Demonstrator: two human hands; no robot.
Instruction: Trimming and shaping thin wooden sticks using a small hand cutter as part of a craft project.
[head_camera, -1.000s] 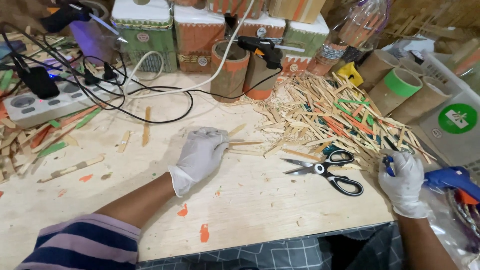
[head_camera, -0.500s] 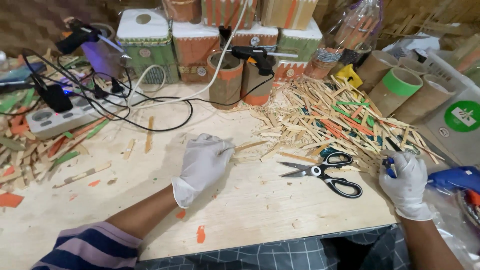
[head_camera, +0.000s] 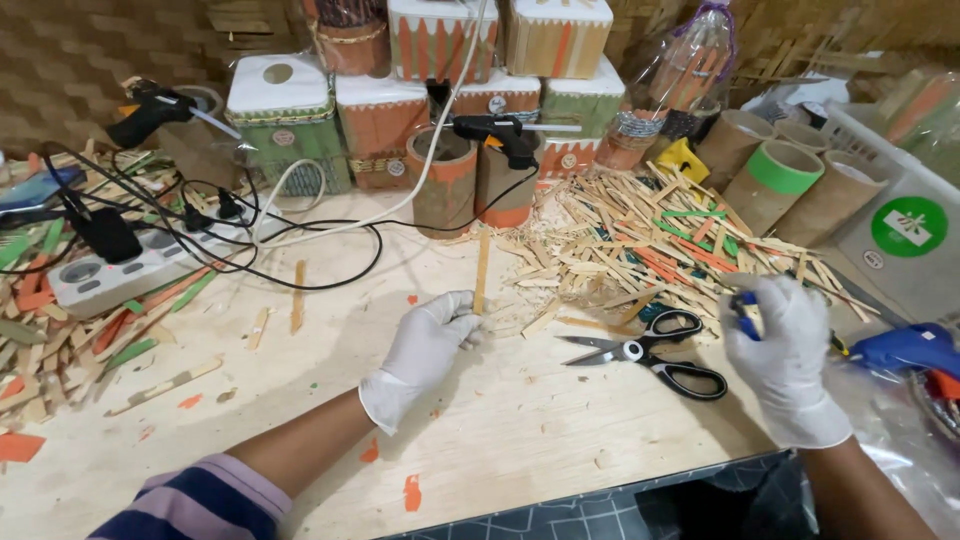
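A thin pale wooden stick (head_camera: 482, 270) is standing nearly upright near the middle of the light plywood tabletop (head_camera: 520, 430), its lower end pinched in the white-gloved left hand (head_camera: 425, 345), whose fingers are closing on it. At three o'clock from it, black-handled steel scissors (head_camera: 650, 352) are lying flat. Further toward three o'clock, the white-gloved right hand (head_camera: 785, 355) is curling around a small blue object (head_camera: 745, 312). A heap of loose wooden sticks (head_camera: 650, 240) is lying at two o'clock.
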